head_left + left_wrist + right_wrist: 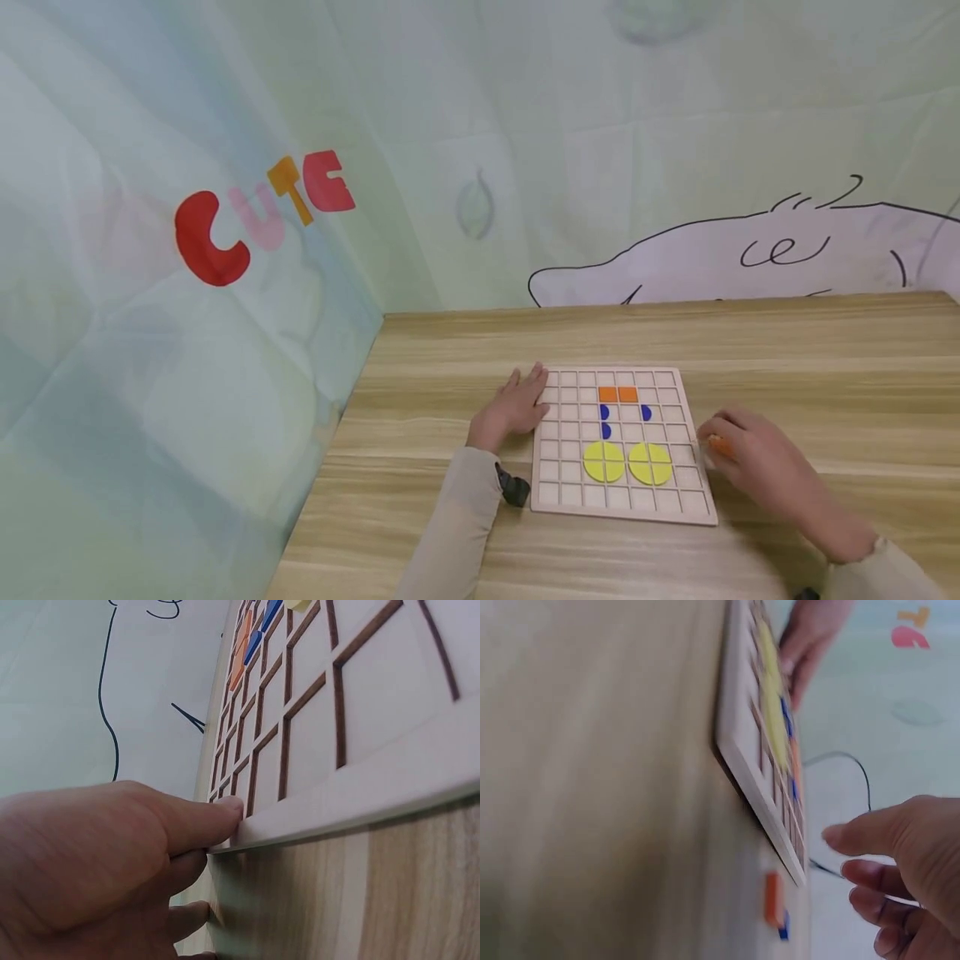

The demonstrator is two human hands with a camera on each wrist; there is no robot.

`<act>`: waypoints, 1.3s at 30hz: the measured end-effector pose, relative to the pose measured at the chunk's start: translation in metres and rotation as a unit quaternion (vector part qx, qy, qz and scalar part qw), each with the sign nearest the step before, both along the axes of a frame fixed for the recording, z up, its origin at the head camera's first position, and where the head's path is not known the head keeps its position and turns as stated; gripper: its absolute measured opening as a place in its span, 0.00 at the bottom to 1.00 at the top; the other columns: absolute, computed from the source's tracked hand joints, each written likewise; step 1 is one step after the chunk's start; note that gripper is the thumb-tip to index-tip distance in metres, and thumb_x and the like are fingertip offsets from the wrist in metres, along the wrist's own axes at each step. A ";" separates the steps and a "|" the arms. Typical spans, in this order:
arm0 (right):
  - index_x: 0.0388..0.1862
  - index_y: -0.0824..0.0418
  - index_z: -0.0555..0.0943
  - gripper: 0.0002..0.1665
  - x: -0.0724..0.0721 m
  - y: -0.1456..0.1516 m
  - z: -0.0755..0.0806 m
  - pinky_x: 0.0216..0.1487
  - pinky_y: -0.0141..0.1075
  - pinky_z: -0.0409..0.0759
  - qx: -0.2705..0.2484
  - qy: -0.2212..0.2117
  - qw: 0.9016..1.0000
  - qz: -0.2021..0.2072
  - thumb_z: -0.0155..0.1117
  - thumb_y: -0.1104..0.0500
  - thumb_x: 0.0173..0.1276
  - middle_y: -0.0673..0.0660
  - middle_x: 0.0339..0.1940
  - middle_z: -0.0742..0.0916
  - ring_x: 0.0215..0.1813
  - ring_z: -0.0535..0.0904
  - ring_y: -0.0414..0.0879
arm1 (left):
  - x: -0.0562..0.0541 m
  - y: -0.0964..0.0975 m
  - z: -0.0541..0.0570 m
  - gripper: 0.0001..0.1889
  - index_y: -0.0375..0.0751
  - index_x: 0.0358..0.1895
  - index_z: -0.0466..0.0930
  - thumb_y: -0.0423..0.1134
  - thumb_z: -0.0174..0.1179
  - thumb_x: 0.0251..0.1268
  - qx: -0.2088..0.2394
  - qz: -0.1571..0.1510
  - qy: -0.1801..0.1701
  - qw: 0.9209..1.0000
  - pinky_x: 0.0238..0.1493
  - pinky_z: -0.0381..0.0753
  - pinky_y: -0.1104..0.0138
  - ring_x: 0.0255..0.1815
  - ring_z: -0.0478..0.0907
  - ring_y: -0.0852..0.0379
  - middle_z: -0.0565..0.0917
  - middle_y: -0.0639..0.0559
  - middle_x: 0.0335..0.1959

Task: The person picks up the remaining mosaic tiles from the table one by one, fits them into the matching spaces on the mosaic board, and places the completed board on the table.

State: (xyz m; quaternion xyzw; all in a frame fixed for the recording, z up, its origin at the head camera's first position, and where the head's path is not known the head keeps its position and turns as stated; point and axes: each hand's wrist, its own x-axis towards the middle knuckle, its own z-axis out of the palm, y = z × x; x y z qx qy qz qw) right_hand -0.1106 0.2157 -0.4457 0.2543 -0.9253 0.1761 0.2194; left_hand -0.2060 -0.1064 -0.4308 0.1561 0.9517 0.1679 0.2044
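Observation:
A pale wooden grid board (572, 495) lies on the table. Two orange squares (608, 394) sit side by side in its upper cells, with three blue half-discs (606, 430) below them and two yellow discs made of quarter pieces (596, 452) nearer the front. My left hand (516, 408) spreads along the board's left side, its thumb resting on the rim in the left wrist view. Beyond the right edge hovers my right hand (765, 458), fingers loosely bent and nothing between them. An orange block (774, 898) lies on the table close to these fingers.
A blue piece (784, 927) shows behind the orange block in the right wrist view. The wood-grain table (420, 375) meets a printed cloth backdrop (465, 125) at its far and left edges.

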 end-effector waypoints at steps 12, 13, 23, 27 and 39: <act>0.32 0.54 0.87 0.19 -0.025 0.042 -0.006 0.29 0.39 0.74 0.028 0.014 0.999 0.022 0.77 0.70 0.39 0.50 0.28 0.81 0.30 0.73 0.43 | 0.000 0.001 0.002 0.31 0.45 0.77 0.44 0.45 0.42 0.77 -0.013 0.002 -0.001 1.000 0.78 0.42 0.49 0.79 0.35 0.44 0.40 0.54 0.79; 0.31 0.52 0.87 0.19 -0.027 0.043 -0.008 0.29 0.38 0.73 0.029 0.015 0.999 0.027 0.78 0.69 0.39 0.48 0.28 0.80 0.30 0.72 0.42 | 0.001 0.001 0.002 0.31 0.46 0.77 0.44 0.45 0.42 0.77 -0.013 0.002 -0.002 1.000 0.78 0.42 0.49 0.79 0.35 0.44 0.40 0.54 0.79; 0.24 0.50 0.81 0.14 -0.029 0.042 -0.010 0.34 0.42 0.75 0.048 -0.083 0.995 -0.016 0.79 0.64 0.43 0.47 0.30 0.79 0.33 0.74 0.43 | 0.001 0.001 0.002 0.31 0.45 0.77 0.44 0.44 0.42 0.77 -0.006 0.006 0.000 1.000 0.78 0.42 0.49 0.79 0.36 0.44 0.41 0.53 0.79; 0.22 0.51 0.78 0.14 -0.030 0.041 -0.007 0.38 0.46 0.77 0.046 -0.123 0.991 -0.028 0.77 0.65 0.46 0.49 0.31 0.80 0.35 0.76 0.47 | 0.001 0.001 0.002 0.31 0.45 0.77 0.44 0.44 0.42 0.77 -0.006 0.006 0.000 1.000 0.78 0.42 0.50 0.79 0.36 0.45 0.41 0.54 0.79; 0.22 0.55 0.79 0.12 -0.033 0.036 -0.003 0.34 0.44 0.75 0.086 -0.153 0.984 -0.035 0.76 0.65 0.46 0.51 0.28 0.79 0.32 0.73 0.46 | 0.001 0.000 0.002 0.31 0.44 0.77 0.43 0.44 0.42 0.77 -0.004 -0.001 -0.001 1.000 0.78 0.42 0.49 0.79 0.36 0.43 0.41 0.53 0.79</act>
